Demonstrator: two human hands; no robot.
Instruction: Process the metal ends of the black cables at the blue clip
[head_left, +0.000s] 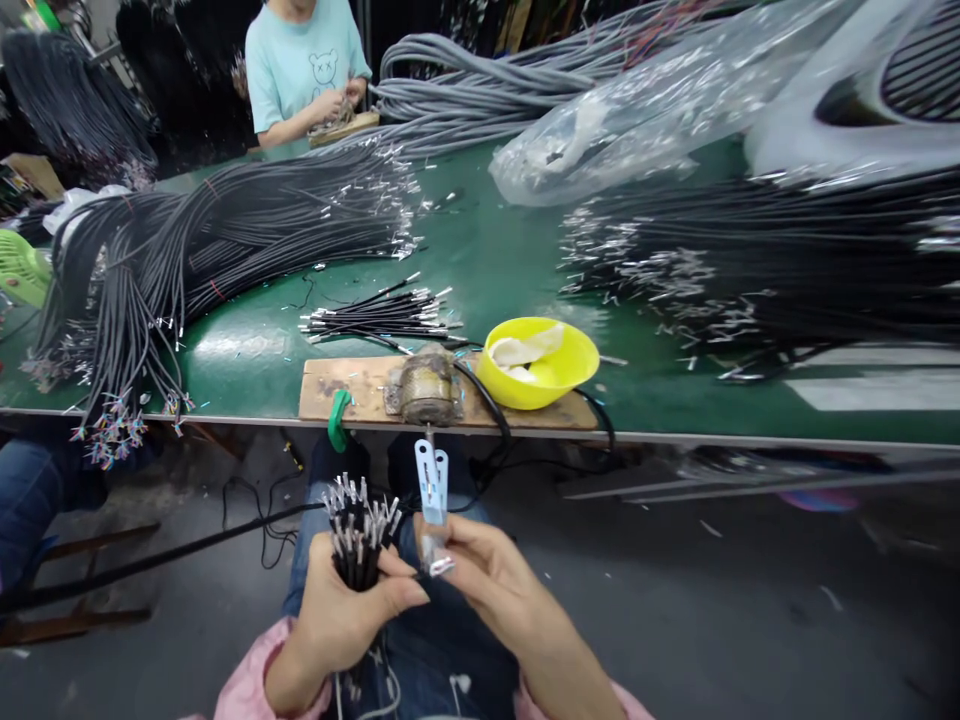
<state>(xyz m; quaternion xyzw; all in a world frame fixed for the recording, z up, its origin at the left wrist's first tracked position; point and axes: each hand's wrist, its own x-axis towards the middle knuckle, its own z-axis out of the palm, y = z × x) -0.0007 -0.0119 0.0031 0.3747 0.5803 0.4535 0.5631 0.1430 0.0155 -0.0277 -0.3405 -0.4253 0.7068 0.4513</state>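
Observation:
My left hand (341,610) is closed round a bundle of short black cables (360,530) with metal tips pointing up. My right hand (480,570) pinches a small blue-and-white clip tool (433,495), held upright just right of the bundle. Both hands hover over my lap, below the table edge. Straight ahead on the edge lies a wooden board (360,385) carrying a round metal device (426,388). A yellow bowl (555,375) with pale scraps rests on the board's right end. A small pile of tipped black cables (382,318) lies behind the board.
Large heaps of black cables (187,250) lie left and another heap (787,260) right on the green table (487,250). Grey cables (480,90) and a clear plastic bag (637,120) sit at the back. A person in a teal shirt (300,65) works at the far side.

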